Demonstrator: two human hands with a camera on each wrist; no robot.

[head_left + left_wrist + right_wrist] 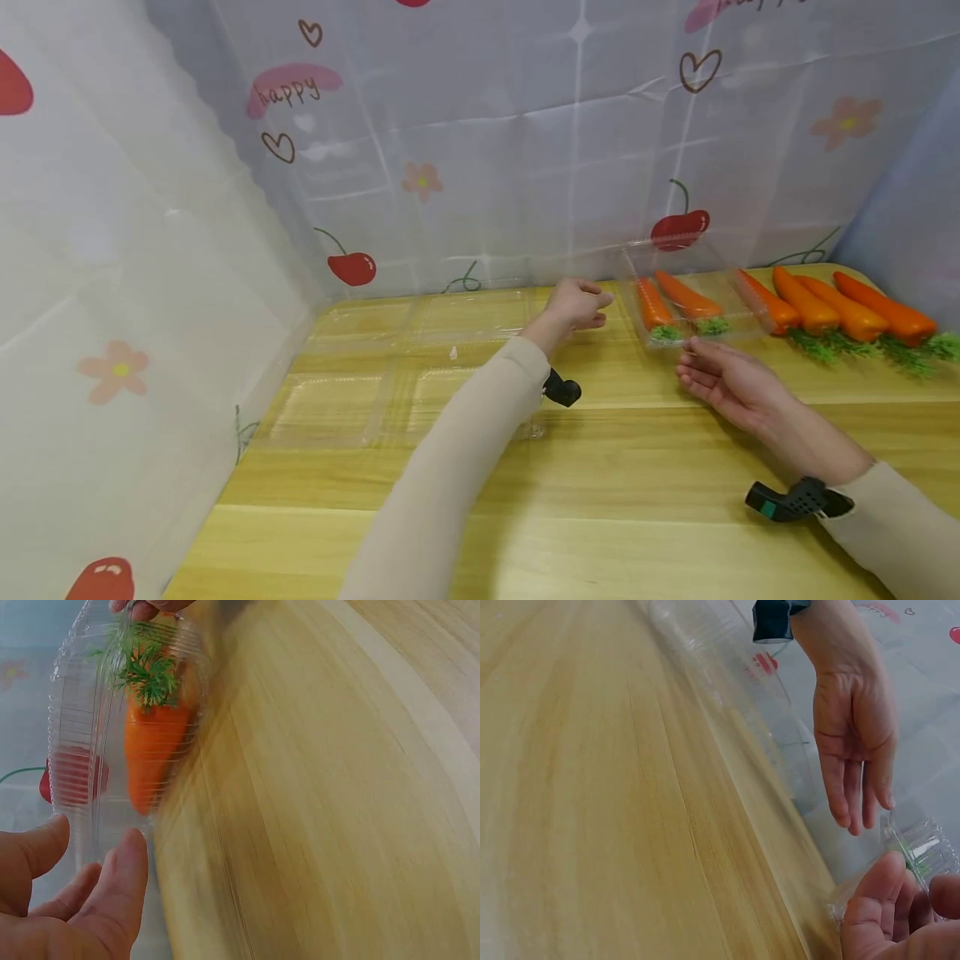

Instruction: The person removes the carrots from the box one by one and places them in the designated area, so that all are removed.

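Observation:
A clear plastic clamshell box (738, 327) stands at the back of the table, with two toy carrots (678, 293) inside and their green tops toward the front. Its two ribbed halves show close together in the left wrist view. At the front edge, my right hand (731, 385) pinches the rim between thumb and fingers. My left hand (576, 304) is to the left of the box, apart from it in the head view. In the left wrist view, the left fingers (120, 892) are spread, with nothing between them and the thumb.
More orange toy carrots (840, 304) with green tops lie to the right of the box. Several clear plastic boxes (322, 408) cover the left part of the wooden table (637, 517). A printed curtain (510, 183) hangs along the back and left side.

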